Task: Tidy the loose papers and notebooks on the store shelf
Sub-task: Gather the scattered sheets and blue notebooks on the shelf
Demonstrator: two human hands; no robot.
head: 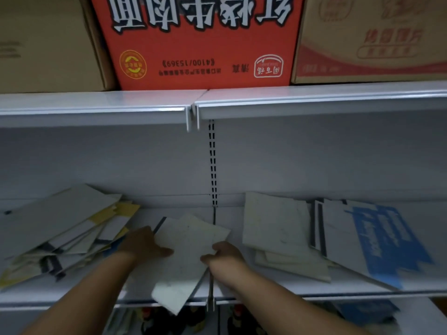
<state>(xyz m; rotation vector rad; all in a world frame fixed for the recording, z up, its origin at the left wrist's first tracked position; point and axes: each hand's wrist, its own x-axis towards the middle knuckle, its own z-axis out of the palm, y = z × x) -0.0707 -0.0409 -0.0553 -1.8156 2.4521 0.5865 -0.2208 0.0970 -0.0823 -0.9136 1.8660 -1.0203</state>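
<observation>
Both-handed on the loose sheets (186, 257) at lower centre, overhanging the shelf (60, 296) lip: pinched at 1 edge by the left hand (142, 243), probably at the other by the right hand (225, 255), so square corners, tap level, slide back beside the lower-left pile (63, 233).

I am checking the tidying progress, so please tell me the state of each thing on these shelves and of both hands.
middle papers: held, skewed, overhanging the shelf front.
left hand: holds their left edge.
right hand: pinches their right edge.
left pile: fanned out, untidy.
pale stack: lying, edges uneven.
blue-printed sheets: lying askew.
red carton: closed, upside down.
</observation>
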